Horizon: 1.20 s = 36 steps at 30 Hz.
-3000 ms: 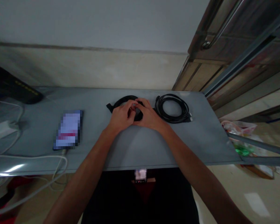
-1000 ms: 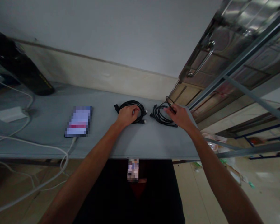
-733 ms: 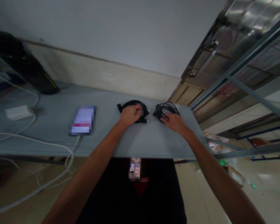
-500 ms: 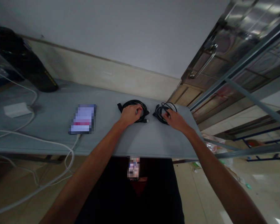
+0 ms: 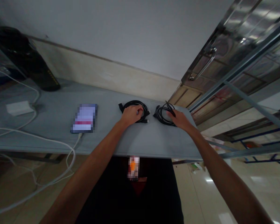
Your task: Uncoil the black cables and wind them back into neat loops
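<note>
Two coiled black cables lie side by side on a grey table (image 5: 51, 118). My left hand (image 5: 131, 114) rests on the left coil (image 5: 130, 104), its fingers curled over the cable's near side. My right hand (image 5: 178, 119) sits on the right coil (image 5: 162, 112), fingers closed around a strand that lifts slightly off the table. The parts of both coils under my hands are hidden.
A phone (image 5: 84, 118) with a white charging lead (image 5: 49, 141) lies to the left. A white adapter (image 5: 19, 108) and a black object (image 5: 37, 70) sit at far left. A metal door (image 5: 214, 59) and frame stand at the right, past the table's edge.
Three seconds ago both hands were on the left coil. My right hand has since moved to the right coil and closed on a strand. My left hand stays put.
</note>
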Motion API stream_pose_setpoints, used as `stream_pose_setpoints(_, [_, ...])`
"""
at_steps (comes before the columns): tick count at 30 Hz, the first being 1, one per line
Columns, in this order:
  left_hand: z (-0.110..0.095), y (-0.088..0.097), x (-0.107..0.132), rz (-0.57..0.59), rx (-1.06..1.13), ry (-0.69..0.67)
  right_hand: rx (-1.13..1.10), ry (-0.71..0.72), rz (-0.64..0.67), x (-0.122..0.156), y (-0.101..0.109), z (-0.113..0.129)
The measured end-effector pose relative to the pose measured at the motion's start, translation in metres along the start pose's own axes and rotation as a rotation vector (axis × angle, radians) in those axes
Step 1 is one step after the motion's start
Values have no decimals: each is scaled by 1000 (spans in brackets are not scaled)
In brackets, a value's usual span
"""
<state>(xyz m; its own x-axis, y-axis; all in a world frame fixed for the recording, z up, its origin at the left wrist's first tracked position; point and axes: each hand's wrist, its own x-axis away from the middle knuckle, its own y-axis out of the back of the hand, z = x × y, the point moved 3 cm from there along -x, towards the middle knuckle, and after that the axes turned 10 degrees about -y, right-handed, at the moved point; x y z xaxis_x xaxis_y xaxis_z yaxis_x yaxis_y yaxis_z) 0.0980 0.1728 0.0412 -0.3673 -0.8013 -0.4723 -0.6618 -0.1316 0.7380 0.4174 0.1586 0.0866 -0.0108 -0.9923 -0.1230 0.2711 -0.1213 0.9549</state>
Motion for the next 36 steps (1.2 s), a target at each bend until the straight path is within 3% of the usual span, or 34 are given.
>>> stream_pose_setpoints(5, [3, -1, 1, 6, -5, -1, -194, -49, -161, -14, 52, -3])
stream_pose_setpoints(10, [4, -2, 1, 14, -14, -1, -756, -98, -366, -15, 131, 19])
stream_pose_setpoints(16, [3, -2, 1, 23, -23, 2, -990, 111, -496, 3, 222, 67])
stream_pose_setpoints(21, [1, -1, 0, 28, -26, 0, -973, 241, -553, 26, 261, 90])
stream_pose_setpoints(24, [0, -1, 1, 31, -26, -3, -958, 190, -555, 29, 261, 97])
stream_pose_setpoints(27, [2, -2, 1, 31, -25, -7, -912, 115, -419, 18, 236, 98])
stream_pose_setpoints(32, [4, -4, 0, 29, -18, -12, -750, 54, -94, 5, 156, 88])
stream_pose_setpoints(36, [3, -3, 0, 30, -16, -16, -376, 188, -11, 26, 92, 86])
